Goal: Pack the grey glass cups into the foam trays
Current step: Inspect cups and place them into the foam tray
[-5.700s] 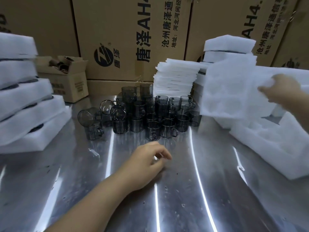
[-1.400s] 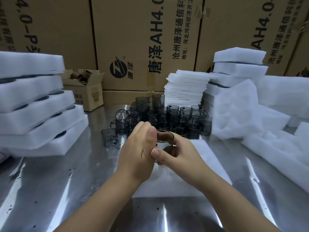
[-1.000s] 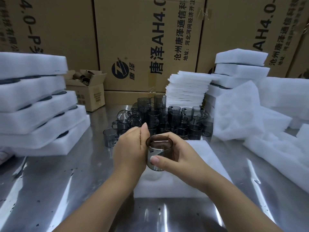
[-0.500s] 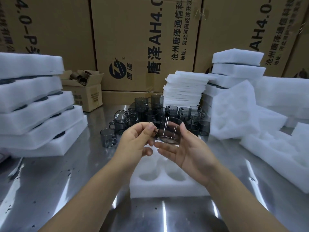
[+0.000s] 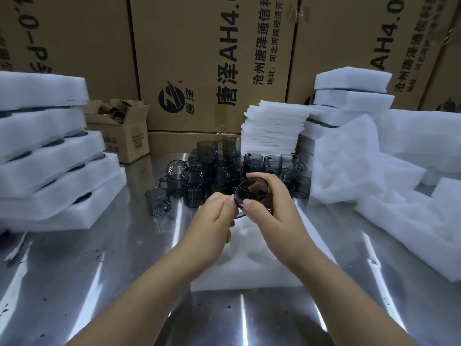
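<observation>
Obs.: one grey glass cup [image 5: 252, 196] is in the air above the far half of the foam tray [image 5: 249, 273], tilted so its mouth faces me, touching no foam. My right hand [image 5: 272, 216] grasps it, thumb across the near rim and fingers wrapped round the body. My left hand [image 5: 214, 226] is curled and pinches the cup at its left edge, where the thin handle loop shows below the rim. The tray lies flat on the steel worktop [image 5: 99, 270] directly under both hands. My wrists hide most of its pockets, and the part I can see holds no cup. Beyond the tray's far edge stands the cluster of unpacked cups [image 5: 219, 168], some stacked two high, and one lone cup [image 5: 156, 202] sits apart off the tray's far-left corner. Left of the tray is a leaning stack of filled trays [image 5: 50, 171]; right of it lie loose empty trays [image 5: 411, 226]. Behind the cluster are a pile of thin foam sheets [image 5: 272, 131], a small open box [image 5: 122, 136] and large printed cartons [image 5: 212, 58]. Step in hand, as I judge it: checking and orienting the cup before seating it. Next move calls for turning it to suit the pocket, lining the handle up with whatever recess the pocket has, and lowering it straight into an empty pocket. The left hand should let go only once the foam takes the cup.
</observation>
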